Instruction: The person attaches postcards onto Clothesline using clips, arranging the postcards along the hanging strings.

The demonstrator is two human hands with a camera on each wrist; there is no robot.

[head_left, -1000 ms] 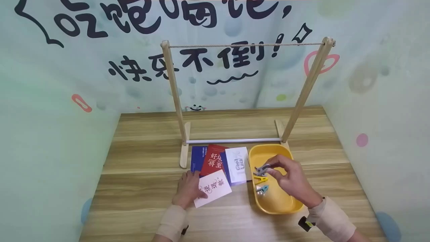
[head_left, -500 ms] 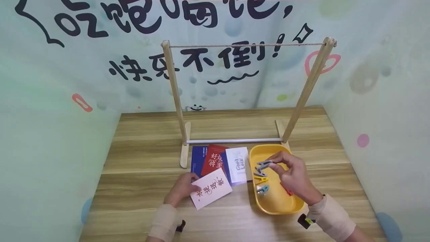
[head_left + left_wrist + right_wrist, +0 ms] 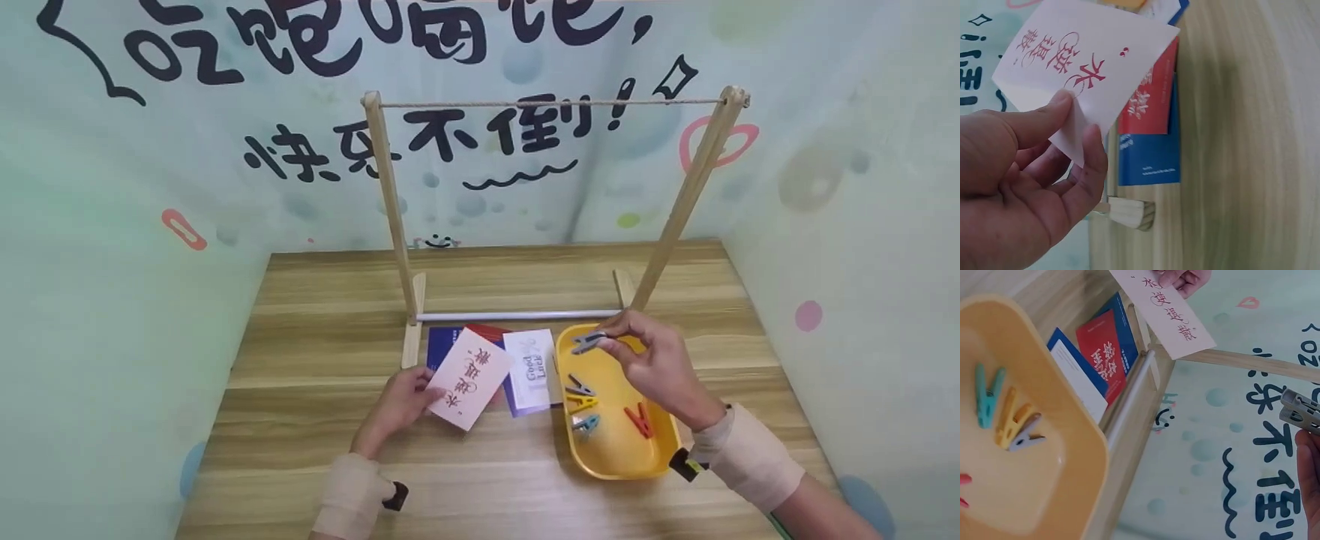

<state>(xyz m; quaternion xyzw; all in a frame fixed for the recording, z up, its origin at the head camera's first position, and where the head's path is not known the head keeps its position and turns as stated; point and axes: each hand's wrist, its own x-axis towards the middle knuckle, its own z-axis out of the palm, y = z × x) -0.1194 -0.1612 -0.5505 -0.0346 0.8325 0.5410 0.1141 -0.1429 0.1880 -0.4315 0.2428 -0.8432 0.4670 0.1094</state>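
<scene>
My left hand (image 3: 401, 405) pinches a pale pink card (image 3: 471, 379) with red lettering by its lower left corner, thumb on its face. In the left wrist view the card (image 3: 1081, 62) is lifted above the other cards. A grey clothespin (image 3: 588, 343) is pinched in my right hand (image 3: 660, 364), over the far end of the yellow tray (image 3: 622, 474). Inside the tray lie a grey clothespin (image 3: 579, 385), a yellow one, a teal clothespin (image 3: 587, 424) and a red clothespin (image 3: 640, 420). The right wrist view shows the held clothespin (image 3: 1300, 410) at its edge.
Blue and red cards and a white "Good Luck" card (image 3: 531, 367) overlap on the wooden table (image 3: 315, 450). Behind them stands a wooden frame (image 3: 690, 195) with a string (image 3: 540, 101) across its top and a light bar (image 3: 517, 315) low down.
My left hand has raised the pink card off the pile and turned it more upright. My right hand has lifted the grey clothespin up and away from the others, uncovering the red one.
</scene>
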